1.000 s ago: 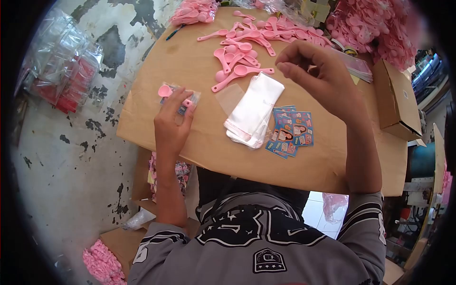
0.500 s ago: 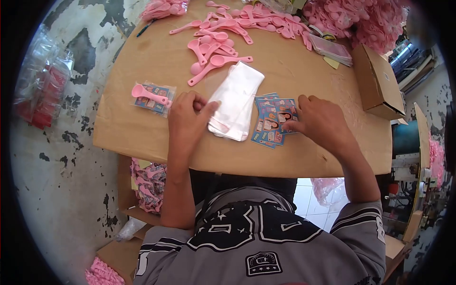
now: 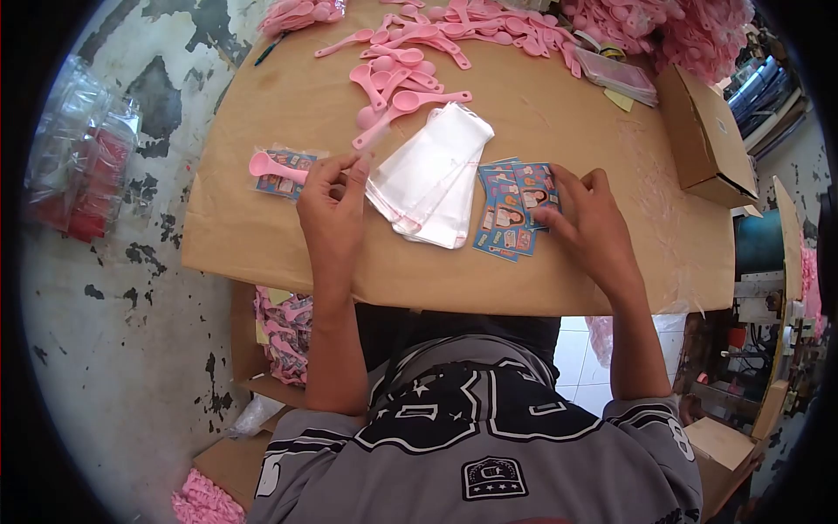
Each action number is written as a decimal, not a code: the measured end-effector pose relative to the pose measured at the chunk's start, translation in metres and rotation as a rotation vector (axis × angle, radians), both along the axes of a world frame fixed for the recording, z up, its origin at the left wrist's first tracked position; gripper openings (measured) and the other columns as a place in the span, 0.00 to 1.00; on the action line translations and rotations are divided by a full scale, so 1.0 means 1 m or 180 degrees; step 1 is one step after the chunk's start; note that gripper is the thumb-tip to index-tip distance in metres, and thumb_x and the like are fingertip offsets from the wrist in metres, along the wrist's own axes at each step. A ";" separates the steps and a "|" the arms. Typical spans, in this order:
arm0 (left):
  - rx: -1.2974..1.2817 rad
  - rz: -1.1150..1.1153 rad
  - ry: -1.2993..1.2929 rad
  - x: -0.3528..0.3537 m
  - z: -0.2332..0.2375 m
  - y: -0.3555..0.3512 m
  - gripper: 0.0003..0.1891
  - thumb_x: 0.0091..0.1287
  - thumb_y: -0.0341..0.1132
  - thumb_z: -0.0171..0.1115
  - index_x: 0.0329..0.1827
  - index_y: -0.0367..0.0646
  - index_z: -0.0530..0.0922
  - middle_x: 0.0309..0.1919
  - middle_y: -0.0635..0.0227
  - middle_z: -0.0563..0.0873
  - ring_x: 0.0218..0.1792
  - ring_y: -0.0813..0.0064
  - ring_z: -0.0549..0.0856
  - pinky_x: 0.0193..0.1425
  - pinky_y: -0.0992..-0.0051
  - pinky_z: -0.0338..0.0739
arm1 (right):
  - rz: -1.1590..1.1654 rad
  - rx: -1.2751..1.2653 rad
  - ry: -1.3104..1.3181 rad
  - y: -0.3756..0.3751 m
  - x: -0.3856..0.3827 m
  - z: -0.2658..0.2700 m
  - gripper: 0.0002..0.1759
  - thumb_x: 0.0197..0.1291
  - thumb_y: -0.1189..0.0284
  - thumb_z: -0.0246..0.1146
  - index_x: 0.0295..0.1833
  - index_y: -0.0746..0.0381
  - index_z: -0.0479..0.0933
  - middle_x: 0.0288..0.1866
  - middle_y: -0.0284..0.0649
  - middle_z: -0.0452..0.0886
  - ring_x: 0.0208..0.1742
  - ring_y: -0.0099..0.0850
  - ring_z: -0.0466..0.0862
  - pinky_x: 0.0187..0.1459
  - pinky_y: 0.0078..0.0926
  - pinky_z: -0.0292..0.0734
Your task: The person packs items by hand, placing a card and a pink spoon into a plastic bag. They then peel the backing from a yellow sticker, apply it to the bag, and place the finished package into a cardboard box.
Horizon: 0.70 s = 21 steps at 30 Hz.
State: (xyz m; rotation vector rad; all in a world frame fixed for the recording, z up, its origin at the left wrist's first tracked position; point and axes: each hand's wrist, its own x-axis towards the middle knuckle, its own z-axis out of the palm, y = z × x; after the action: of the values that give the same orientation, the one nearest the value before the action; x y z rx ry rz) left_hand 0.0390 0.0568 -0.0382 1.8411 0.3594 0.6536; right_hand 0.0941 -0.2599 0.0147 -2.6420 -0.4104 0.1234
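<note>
My left hand (image 3: 333,196) is closed in a pinch at the left edge of a fanned stack of clear plastic bags (image 3: 428,188). A thin transparent edge seems to be between its thumb and finger. My right hand (image 3: 594,214) grips the right side of a blue printed card (image 3: 533,188), with the thumb on its face and the index finger at its upper corner. More blue cards (image 3: 504,231) lie overlapping beneath it. Left of my left hand, a pink measuring spoon (image 3: 275,168) rests on a bagged card (image 3: 292,186), partly hidden by the hand.
Loose pink spoons (image 3: 401,79) spread across the back of the brown-covered table (image 3: 419,284). Bagged spoons (image 3: 672,31) are heaped at back right, near a clear plastic case (image 3: 618,74). A cardboard box (image 3: 705,131) stands at the right edge; a pen (image 3: 269,51) lies at back left.
My left hand has pulled slightly up and left from the bag stack, and the bags have fanned leftward. My right hand remains at the cards. The whole view has shifted slightly.
</note>
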 end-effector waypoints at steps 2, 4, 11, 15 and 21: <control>0.0045 0.0103 -0.0412 0.002 -0.003 -0.002 0.10 0.79 0.35 0.68 0.50 0.33 0.86 0.41 0.70 0.88 0.36 0.85 0.80 0.44 0.80 0.75 | 0.0108 -0.0287 -0.0118 0.002 -0.003 0.000 0.34 0.68 0.56 0.72 0.75 0.54 0.76 0.58 0.50 0.76 0.56 0.48 0.83 0.59 0.46 0.80; -0.0250 0.0032 -0.0781 0.003 -0.003 0.000 0.10 0.80 0.34 0.66 0.54 0.35 0.84 0.46 0.65 0.89 0.42 0.80 0.85 0.51 0.78 0.78 | 0.0279 -0.0136 -0.0077 -0.006 -0.003 0.001 0.33 0.68 0.56 0.72 0.75 0.54 0.77 0.58 0.50 0.75 0.58 0.49 0.82 0.60 0.45 0.79; -0.2749 -0.0925 -0.0859 -0.011 0.022 -0.009 0.20 0.81 0.29 0.61 0.72 0.38 0.69 0.54 0.47 0.90 0.60 0.57 0.90 0.64 0.65 0.87 | -0.0146 0.0161 -0.0605 -0.011 -0.010 -0.023 0.31 0.67 0.58 0.72 0.71 0.59 0.79 0.58 0.51 0.74 0.60 0.51 0.78 0.61 0.45 0.78; -0.3002 -0.0982 -0.0629 -0.014 0.025 -0.023 0.17 0.80 0.29 0.64 0.67 0.36 0.75 0.56 0.51 0.90 0.58 0.61 0.91 0.65 0.69 0.87 | -0.0169 -0.0157 -0.0666 0.003 -0.019 -0.022 0.29 0.67 0.57 0.73 0.68 0.61 0.80 0.59 0.50 0.74 0.64 0.50 0.76 0.62 0.45 0.77; -0.3079 -0.1069 -0.0731 -0.011 0.007 -0.029 0.11 0.77 0.29 0.68 0.59 0.36 0.83 0.56 0.54 0.91 0.58 0.63 0.91 0.62 0.69 0.89 | 0.0009 0.0508 -0.0496 -0.007 -0.012 -0.025 0.28 0.65 0.60 0.75 0.66 0.61 0.80 0.60 0.48 0.75 0.65 0.49 0.76 0.65 0.45 0.76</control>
State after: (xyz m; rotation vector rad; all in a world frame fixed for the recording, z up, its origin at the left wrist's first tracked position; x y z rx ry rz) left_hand 0.0282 0.0274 -0.0312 0.8592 0.1539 0.3448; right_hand 0.0821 -0.2672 -0.0102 -2.5016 -0.4556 -0.1108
